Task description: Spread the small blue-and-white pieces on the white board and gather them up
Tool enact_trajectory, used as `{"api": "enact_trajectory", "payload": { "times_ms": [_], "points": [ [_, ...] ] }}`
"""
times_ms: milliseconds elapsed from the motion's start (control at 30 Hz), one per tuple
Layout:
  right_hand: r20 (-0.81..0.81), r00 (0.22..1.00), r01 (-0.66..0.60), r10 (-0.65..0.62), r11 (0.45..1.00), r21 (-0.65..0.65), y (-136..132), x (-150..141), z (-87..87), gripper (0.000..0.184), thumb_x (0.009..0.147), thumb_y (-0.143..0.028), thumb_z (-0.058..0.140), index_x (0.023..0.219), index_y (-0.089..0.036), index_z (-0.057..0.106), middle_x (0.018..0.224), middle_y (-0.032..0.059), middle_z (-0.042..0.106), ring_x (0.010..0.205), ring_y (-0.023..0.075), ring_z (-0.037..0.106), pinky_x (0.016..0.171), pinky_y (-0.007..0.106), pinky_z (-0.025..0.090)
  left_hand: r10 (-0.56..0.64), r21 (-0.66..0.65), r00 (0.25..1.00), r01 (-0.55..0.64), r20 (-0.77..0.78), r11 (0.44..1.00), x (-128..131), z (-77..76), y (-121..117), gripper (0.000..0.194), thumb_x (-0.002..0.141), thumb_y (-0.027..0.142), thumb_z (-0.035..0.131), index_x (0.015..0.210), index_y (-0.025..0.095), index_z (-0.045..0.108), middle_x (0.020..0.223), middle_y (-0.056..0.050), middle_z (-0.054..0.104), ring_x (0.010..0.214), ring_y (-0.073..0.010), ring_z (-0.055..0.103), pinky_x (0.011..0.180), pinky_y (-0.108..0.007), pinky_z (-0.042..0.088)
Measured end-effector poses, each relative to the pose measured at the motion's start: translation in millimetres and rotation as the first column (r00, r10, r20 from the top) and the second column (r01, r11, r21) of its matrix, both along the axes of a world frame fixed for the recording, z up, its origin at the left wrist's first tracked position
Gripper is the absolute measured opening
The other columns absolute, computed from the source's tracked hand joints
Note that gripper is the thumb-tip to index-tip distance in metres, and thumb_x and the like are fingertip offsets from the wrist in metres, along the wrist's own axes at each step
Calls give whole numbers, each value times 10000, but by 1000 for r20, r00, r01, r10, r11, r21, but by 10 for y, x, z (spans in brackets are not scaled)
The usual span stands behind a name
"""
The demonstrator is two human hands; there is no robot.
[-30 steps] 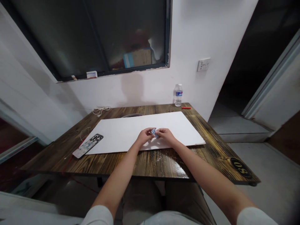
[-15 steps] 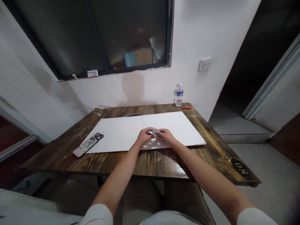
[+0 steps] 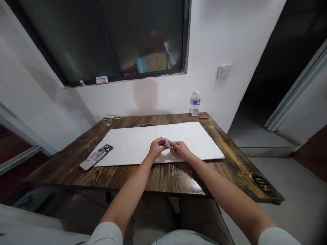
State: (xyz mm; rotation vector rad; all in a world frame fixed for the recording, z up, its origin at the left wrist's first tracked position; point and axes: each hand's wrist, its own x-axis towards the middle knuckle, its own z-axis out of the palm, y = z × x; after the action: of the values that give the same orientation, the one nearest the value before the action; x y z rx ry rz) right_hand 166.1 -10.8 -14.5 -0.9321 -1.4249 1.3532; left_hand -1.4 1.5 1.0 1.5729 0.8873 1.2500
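Observation:
A small blue-and-white patterned block (image 3: 168, 142) is held between my two hands, just above the near half of a white board (image 3: 133, 146). Its exact kind is too small to make out. From the left, the fingers and thumb of my left hand (image 3: 156, 148) pinch it. My right hand (image 3: 180, 148) grips its right side with closed fingertips, which cover part of it. Both forearms reach in over the table's near edge.
A phone (image 3: 97, 157) overlaps the board's left edge. On the wooden table (image 3: 176, 177) are a white cord (image 3: 111, 118), a water bottle (image 3: 196, 104) and a red pen-like stick (image 3: 204, 118) at the back. A wall with a socket (image 3: 223, 71) rises behind.
The block has turned and tilted between my fingers, showing a different face. My fingers have shifted slightly around it, while both arms stay nearly in place.

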Motion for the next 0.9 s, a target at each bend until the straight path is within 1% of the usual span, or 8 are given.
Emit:
{"api": "enact_trajectory", "payload": {
  "times_ms": [167, 367, 500, 600, 667, 733, 833, 900],
  "points": [
    [22, 999, 25, -24, 1000, -8, -7, 4, 2, 572, 642, -751, 652, 570, -192, 554, 508, 3, 577, 460, 116, 474, 480, 251, 386, -56, -33, 998, 57, 18, 998, 2, -2, -4, 543, 474, 458, 917, 855, 141, 695, 828, -62, 736, 821, -214, 690, 809, -366, 549],
    [36, 999, 1, -1, 1000, 10, -10, 2, -6, 567, 664, -745, 634, 573, -189, 576, 486, -1, 557, 460, 121, 475, 497, 259, 383, -141, -98, 990, 142, 16, 985, -7, -12, 3, 581, 488, 456, 914, 924, 129, 712, 839, -63, 735, 785, -199, 689, 802, -360, 553],
    [132, 991, 28, -36, 998, 63, -7, 13, -5, 556, 723, -727, 584, 561, -196, 569, 486, -2, 556, 478, 131, 492, 528, 263, 390, -120, -116, 993, 118, -11, 986, -8, -27, 19, 542, 497, 445, 909, 892, 131, 714, 838, -63, 734, 779, -204, 688, 795, -362, 550],
    [273, 950, 106, -154, 977, 183, 8, 46, -6, 539, 786, -685, 548, 555, -199, 571, 505, 1, 574, 511, 139, 512, 564, 264, 392, -68, -93, 997, 64, -46, 994, -13, -39, 37, 503, 513, 424, 901, 882, 135, 715, 854, -63, 736, 801, -201, 685, 813, -351, 538],
    [324, 914, 161, -246, 950, 266, 25, 82, -8, 520, 822, -655, 524, 577, -201, 589, 534, 5, 594, 550, 150, 536, 594, 267, 396, -41, -66, 996, 35, -83, 997, -18, -49, 44, 465, 545, 402, 886, 891, 137, 725, 875, -69, 742, 818, -200, 684, 825, -344, 528],
    [321, 894, 209, -312, 925, 317, 44, 124, -8, 503, 855, -630, 496, 623, -201, 622, 586, 15, 624, 592, 162, 562, 623, 273, 404, -28, -57, 987, 19, -161, 998, -19, -64, 39, 417, 571, 370, 868, 896, 140, 742, 878, -76, 749, 814, -204, 683, 810, -336, 524],
    [244, 898, 278, -366, 902, 329, 62, 178, -7, 492, 884, -613, 467, 710, -197, 663, 653, 26, 655, 610, 169, 579, 640, 279, 418, -29, -67, 942, 7, -333, 998, -13, -93, 15, 328, 588, 318, 845, 858, 150, 767, 827, -69, 752, 780, -209, 680, 760, -320, 515],
    [198, 905, 305, -377, 898, 317, 62, 196, -4, 501, 889, -620, 461, 739, -192, 674, 654, 28, 651, 603, 169, 578, 637, 280, 423, -31, -69, 912, 3, -408, 998, -8, -109, 1, 290, 595, 297, 827, 844, 158, 774, 797, -54, 750, 763, -205, 675, 740, -307, 505]
  ]
}}
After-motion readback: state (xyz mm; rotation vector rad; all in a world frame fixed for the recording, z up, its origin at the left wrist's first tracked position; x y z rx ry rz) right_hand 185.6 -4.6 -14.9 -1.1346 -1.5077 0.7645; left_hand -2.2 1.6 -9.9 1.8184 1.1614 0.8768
